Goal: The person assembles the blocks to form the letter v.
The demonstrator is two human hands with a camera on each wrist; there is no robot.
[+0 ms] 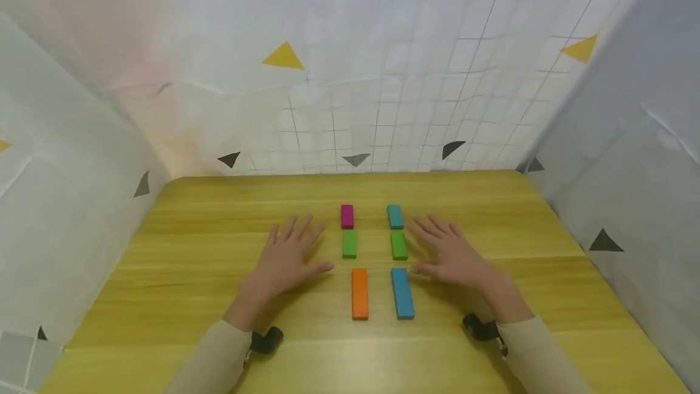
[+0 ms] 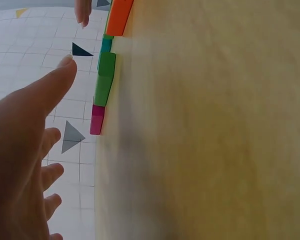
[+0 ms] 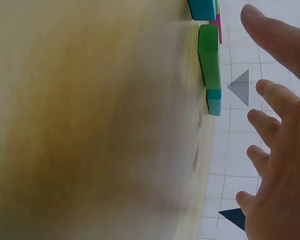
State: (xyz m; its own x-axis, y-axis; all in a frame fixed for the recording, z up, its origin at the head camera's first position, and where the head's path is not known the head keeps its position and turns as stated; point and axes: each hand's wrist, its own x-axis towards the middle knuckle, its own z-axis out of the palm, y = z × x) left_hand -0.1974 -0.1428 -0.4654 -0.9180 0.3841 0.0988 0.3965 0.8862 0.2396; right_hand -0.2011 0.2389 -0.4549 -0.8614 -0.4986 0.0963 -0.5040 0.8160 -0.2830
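Two columns of coloured blocks lie on the table between my hands. The left column has a magenta block at the back, a green block in the middle and a longer orange block in front. In the right column are a teal block, a second green block and a longer blue block. My left hand, fingers spread, is left of the blocks and holds nothing. On the other side my right hand has its fingers spread too, with the thumb close to the blue block.
The wooden table is enclosed by white sheet walls at the back and both sides, marked with grid lines and yellow, grey and black triangles. A black wrist device sits at the left cuff, another black device at the right.
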